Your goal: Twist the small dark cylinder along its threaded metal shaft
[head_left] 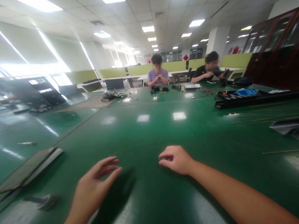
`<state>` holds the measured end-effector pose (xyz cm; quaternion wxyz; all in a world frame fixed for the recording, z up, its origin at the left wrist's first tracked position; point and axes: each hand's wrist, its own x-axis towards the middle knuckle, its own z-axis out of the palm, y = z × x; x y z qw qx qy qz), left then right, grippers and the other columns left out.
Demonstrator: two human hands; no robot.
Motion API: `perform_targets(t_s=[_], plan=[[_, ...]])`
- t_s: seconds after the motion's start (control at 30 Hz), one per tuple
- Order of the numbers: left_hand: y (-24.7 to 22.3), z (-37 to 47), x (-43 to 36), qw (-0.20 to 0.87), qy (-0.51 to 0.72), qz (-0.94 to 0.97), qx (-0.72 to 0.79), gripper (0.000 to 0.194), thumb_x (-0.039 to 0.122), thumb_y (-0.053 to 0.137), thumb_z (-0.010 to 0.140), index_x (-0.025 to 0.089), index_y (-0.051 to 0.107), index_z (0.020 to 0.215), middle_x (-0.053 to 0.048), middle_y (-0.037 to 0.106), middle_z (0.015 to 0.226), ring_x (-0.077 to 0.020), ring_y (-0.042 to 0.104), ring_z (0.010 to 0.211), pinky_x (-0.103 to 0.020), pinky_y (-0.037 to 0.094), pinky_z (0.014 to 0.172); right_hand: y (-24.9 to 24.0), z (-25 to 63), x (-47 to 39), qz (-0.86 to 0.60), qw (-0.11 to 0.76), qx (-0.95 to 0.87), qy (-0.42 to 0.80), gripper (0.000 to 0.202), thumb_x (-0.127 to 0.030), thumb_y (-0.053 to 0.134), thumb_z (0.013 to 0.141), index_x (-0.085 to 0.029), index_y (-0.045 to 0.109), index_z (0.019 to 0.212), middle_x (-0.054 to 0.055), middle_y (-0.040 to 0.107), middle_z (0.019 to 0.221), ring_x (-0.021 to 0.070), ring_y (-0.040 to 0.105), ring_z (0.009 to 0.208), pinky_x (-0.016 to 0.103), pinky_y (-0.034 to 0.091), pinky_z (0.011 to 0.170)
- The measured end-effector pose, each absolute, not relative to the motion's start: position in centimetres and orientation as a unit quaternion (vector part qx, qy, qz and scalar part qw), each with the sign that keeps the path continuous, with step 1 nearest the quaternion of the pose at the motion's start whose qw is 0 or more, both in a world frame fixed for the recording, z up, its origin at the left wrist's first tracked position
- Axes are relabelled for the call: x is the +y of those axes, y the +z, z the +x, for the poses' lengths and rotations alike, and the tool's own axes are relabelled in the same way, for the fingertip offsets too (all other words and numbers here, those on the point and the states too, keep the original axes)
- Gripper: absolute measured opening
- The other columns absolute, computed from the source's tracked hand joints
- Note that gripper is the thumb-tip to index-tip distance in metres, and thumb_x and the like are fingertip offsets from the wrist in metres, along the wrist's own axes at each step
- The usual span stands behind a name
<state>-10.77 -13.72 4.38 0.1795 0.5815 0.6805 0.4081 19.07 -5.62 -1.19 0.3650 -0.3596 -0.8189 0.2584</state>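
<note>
Fingers of the right hand (179,160) pinch, nearly closed, a small dark ridged piece (161,158) between two and three o'clock from the empty, loosely parted left hand (94,182), and any slack in that fingertip hold could send it skidding across the glossy green surface (140,140).

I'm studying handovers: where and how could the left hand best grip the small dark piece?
Probably pinch the small dark piece by its exposed left end, coming from the left: the right hand closes around it from the right, while the left hand is open.
</note>
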Motion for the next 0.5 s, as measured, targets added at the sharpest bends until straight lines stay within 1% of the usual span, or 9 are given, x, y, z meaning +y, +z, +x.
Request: perform_targets(t_s=[0.07, 0.1, 0.13, 0.17, 0.23, 0.3, 0.4, 0.47, 0.5], plan=[[3.8, -6.3, -12.2, 0.387, 0.424, 0.532, 0.622, 0.067, 0.046, 0.082, 0.064, 0.02, 0.058, 0.12, -0.012, 0.072, 0.112, -0.0279, 0.071, 0.097, -0.036, 0.058, 0.085, -1.1, 18.8, -6.2, -0.348, 0.362, -0.83, 0.243, 0.018, -0.032, 0.071, 0.081, -0.021, 0.077, 0.095, 0.001, 0.069, 0.074, 0.013, 0.058, 0.063, 0.023, 0.042, 0.062], [3.4, -4.2, -11.6, 0.465, 0.421, 0.5, 0.597, 0.068, 0.043, 0.082, 0.066, 0.02, 0.055, 0.123, -0.012, 0.071, 0.115, -0.0266, 0.07, 0.101, -0.033, 0.058, 0.085, -1.0, 18.7, -6.5, -0.343, 0.362, -0.835, 0.232, 0.018, -0.031, 0.071, 0.081, -0.021, 0.077, 0.095, 0.0, 0.068, 0.072, 0.0128, 0.058, 0.062, 0.023, 0.042, 0.061], [3.0, -2.5, -11.2, 0.516, 0.421, 0.478, 0.573, 0.065, 0.041, 0.082, 0.068, 0.018, 0.056, 0.123, -0.013, 0.071, 0.115, -0.0251, 0.07, 0.102, -0.03, 0.057, 0.084, -1.0, 18.6, -6.8, -0.334, 0.365, -0.84, 0.223, 0.017, -0.029, 0.07, 0.08, -0.021, 0.076, 0.094, -0.001, 0.067, 0.07, 0.0126, 0.057, 0.061, 0.023, 0.041, 0.061], [2.5, -1.0, -11.0, 0.551, 0.422, 0.463, 0.551, 0.06, 0.038, 0.082, 0.068, 0.016, 0.059, 0.119, -0.013, 0.073, 0.11, -0.0232, 0.07, 0.099, -0.027, 0.057, 0.082, -0.9, 18.5, -7.0, -0.328, 0.369, -0.843, 0.212, 0.013, -0.025, 0.069, 0.079, -0.021, 0.076, 0.089, -0.001, 0.066, 0.068, 0.0125, 0.057, 0.06, 0.023, 0.04, 0.06], [1.7, 0.9, -10.8, 0.585, 0.427, 0.443, 0.528, 0.044, 0.034, 0.082, 0.07, 0.012, 0.065, 0.104, -0.012, 0.075, 0.097, -0.0189, 0.071, 0.088, -0.021, 0.055, 0.075, -0.7, 18.2, -7.4, -0.326, 0.376, -0.847, 0.187, 0.005, -0.023, 0.068, 0.076, -0.02, 0.072, 0.076, -0.001, 0.064, 0.065, 0.0126, 0.055, 0.059, 0.024, 0.039, 0.061], [1.2, 1.8, -10.9, 0.607, 0.445, 0.409, 0.516, 0.037, 0.031, 0.083, 0.07, 0.01, 0.066, 0.096, -0.011, 0.075, 0.091, -0.0165, 0.07, 0.081, -0.019, 0.054, 0.071, -0.6, 18.0, -7.5, -0.339, 0.391, -0.839, 0.168, 0.006, -0.02, 0.066, 0.074, -0.019, 0.069, 0.069, -0.001, 0.062, 0.063, 0.0126, 0.053, 0.058, 0.025, 0.038, 0.061], [0.8, 2.4, -11.2, 0.638, 0.488, 0.333, 0.493, 0.047, 0.026, 0.085, 0.067, 0.011, 0.064, 0.106, -0.012, 0.074, 0.096, -0.0195, 0.071, 0.089, -0.023, 0.056, 0.077, -0.4, 17.8, -7.6, -0.352, 0.42, -0.822, 0.157, 0.008, -0.016, 0.064, 0.074, -0.02, 0.07, 0.071, -0.002, 0.06, 0.061, 0.0122, 0.052, 0.057, 0.026, 0.037, 0.061], [0.8, 2.6, -11.3, 0.64, 0.515, 0.303, 0.483, 0.053, 0.026, 0.086, 0.065, 0.011, 0.064, 0.11, -0.013, 0.074, 0.099, -0.0216, 0.071, 0.093, -0.026, 0.057, 0.081, -0.3, 17.7, -7.6, -0.343, 0.429, -0.818, 0.169, 0.01, -0.018, 0.064, 0.077, -0.021, 0.073, 0.079, -0.003, 0.059, 0.062, 0.0119, 0.051, 0.057, 0.026, 0.037, 0.061], [0.8, 2.4, -11.3, 0.63, 0.527, 0.298, 0.486, 0.054, 0.027, 0.086, 0.065, 0.01, 0.064, 0.11, -0.014, 0.074, 0.099, -0.022, 0.071, 0.092, -0.027, 0.057, 0.081, -0.3, 17.8, -7.7, -0.334, 0.43, -0.819, 0.182, 0.012, -0.021, 0.065, 0.078, -0.022, 0.074, 0.086, -0.003, 0.06, 0.064, 0.0118, 0.051, 0.058, 0.025, 0.038, 0.061]])
